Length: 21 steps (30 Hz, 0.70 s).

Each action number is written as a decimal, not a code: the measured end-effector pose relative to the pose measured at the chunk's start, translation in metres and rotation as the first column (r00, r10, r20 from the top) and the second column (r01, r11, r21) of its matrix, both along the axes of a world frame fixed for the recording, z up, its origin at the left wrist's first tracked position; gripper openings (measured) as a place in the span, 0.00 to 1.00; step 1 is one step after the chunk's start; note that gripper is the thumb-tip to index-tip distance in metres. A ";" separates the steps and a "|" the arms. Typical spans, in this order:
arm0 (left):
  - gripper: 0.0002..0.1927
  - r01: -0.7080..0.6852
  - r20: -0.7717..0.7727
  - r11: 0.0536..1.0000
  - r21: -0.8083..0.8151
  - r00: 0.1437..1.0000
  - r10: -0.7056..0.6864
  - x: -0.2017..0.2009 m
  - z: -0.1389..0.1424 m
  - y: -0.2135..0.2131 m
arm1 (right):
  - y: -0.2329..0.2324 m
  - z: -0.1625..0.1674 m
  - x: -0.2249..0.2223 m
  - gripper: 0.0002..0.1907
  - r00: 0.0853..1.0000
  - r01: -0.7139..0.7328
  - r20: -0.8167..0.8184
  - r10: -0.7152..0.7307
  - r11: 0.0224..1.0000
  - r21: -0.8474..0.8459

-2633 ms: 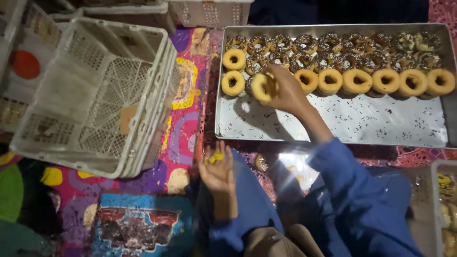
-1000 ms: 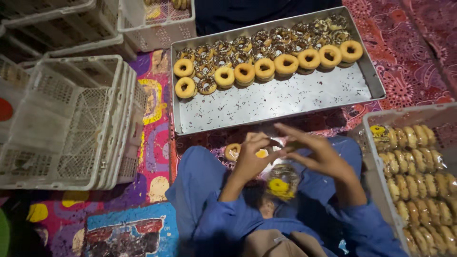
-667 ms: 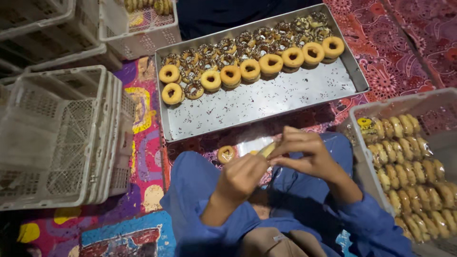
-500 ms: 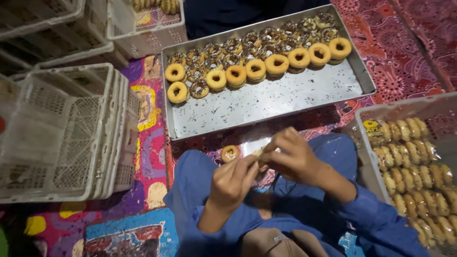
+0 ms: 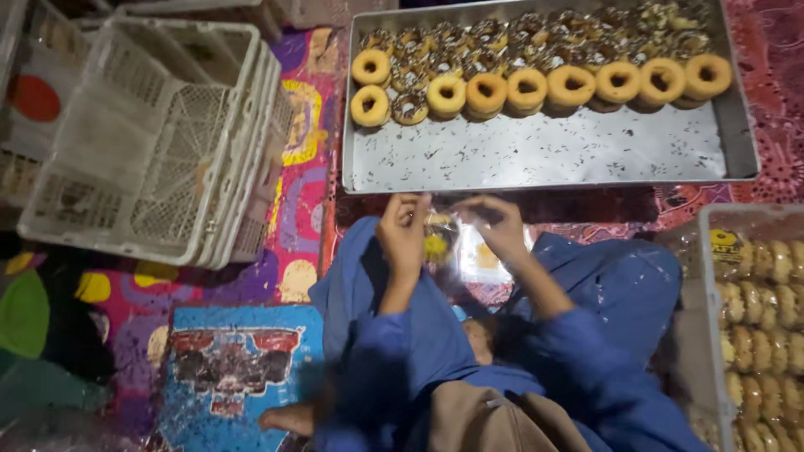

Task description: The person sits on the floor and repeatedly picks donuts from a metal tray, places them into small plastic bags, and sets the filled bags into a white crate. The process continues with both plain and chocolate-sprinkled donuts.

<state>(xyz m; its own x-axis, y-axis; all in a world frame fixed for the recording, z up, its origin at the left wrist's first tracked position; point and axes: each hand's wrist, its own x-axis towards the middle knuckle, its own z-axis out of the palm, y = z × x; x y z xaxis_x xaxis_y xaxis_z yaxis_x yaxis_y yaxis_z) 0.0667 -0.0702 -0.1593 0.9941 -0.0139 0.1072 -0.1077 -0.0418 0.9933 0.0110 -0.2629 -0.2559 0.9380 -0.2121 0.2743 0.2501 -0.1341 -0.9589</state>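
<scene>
My left hand and my right hand are raised side by side over my lap, both pinching a clear plastic bag with a doughnut inside it. Just beyond my hands lies a large metal tray holding rows of ring doughnuts, plain ones in front and sprinkled ones behind. Both my sleeves are blue.
A stack of white plastic crates stands at the left on a colourful patterned mat. A crate of bagged doughnuts sits at the right edge. More flat clear bags lie under my hands.
My right hand took a doughnut off the tray and brought it to my lap. Both hands came together on the plastic bag, and the doughnut now sits in it.
</scene>
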 end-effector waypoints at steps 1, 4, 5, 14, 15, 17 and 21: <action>0.07 -0.013 0.056 1.000 0.000 0.998 0.013 0.000 -0.016 0.006 | 0.028 -0.017 0.009 0.10 0.968 0.246 -0.110 -0.227 0.947 0.207; 0.08 -0.143 0.207 0.962 0.231 0.974 0.095 -0.023 -0.059 0.051 | 0.097 -0.063 -0.012 0.10 0.889 0.376 -0.412 -0.197 0.828 0.415; 0.09 -0.235 0.252 0.864 0.444 0.959 0.132 -0.046 -0.072 0.073 | 0.115 -0.075 -0.031 0.10 0.853 0.378 -0.504 -0.131 0.822 0.425; 0.07 0.006 0.053 0.979 0.203 0.998 -0.017 -0.022 -0.134 0.045 | 0.006 -0.112 -0.008 0.23 0.813 0.298 -0.580 -0.047 0.890 0.345; 0.07 0.023 0.160 0.967 0.255 0.985 -0.065 -0.012 -0.138 0.028 | -0.014 -0.110 0.002 0.19 0.902 0.094 -0.328 -0.281 0.868 -0.488; 0.08 0.222 -0.139 0.832 0.509 0.975 -0.176 0.008 -0.143 0.000 | -0.038 -0.101 0.017 0.18 0.972 -0.093 -0.132 -0.196 0.196 -0.976; 0.16 0.045 0.014 0.523 0.851 0.994 -0.109 0.010 -0.139 -0.024 | -0.041 -0.086 0.023 0.13 0.895 -0.361 -0.412 -0.168 0.268 -0.893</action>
<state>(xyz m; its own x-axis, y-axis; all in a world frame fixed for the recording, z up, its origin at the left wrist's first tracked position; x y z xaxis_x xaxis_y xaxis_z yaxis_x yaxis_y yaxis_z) 0.0769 -0.0944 -0.2986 0.9768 -0.2059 0.0586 -0.2082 -0.8500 0.4838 0.0339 -0.3035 -0.3414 0.9879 0.0461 -0.1482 0.0228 -0.9876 -0.1553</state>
